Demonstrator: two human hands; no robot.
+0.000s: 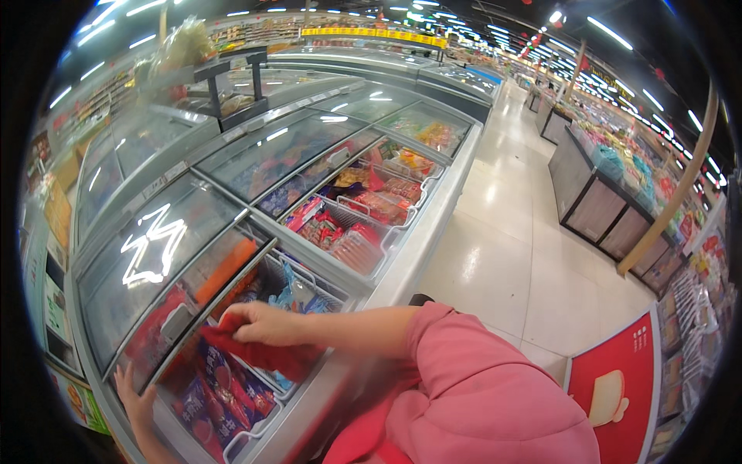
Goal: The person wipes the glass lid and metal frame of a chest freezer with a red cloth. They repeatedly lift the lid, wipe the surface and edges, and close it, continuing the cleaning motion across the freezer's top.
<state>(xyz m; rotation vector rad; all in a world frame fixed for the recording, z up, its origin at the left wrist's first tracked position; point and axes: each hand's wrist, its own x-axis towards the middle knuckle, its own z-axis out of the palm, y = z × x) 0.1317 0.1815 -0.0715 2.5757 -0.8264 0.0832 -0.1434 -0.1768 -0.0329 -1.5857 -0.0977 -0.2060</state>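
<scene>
My right hand (264, 323) grips a bunched red cloth (278, 354), which hangs over the open part of a chest freezer (417, 255). Fingers spread, my left hand (136, 397) rests at the near left end of a sliding glass lid (168, 255); its hold on the frame cannot be told. Below the cloth, purple and red frozen food packets (217, 394) lie in a white wire basket (246, 438). Blue packets (295, 293) fill the neighbouring basket, partly behind my right forearm.
Further along the freezer, packaged meats (382, 203) lie in wire baskets. A tiled aisle (493, 232) runs on the right, beside display bins (603, 197) and a wooden pole (672, 214). A red sign board (614, 388) stands at lower right. More freezers (139, 145) adjoin on the left.
</scene>
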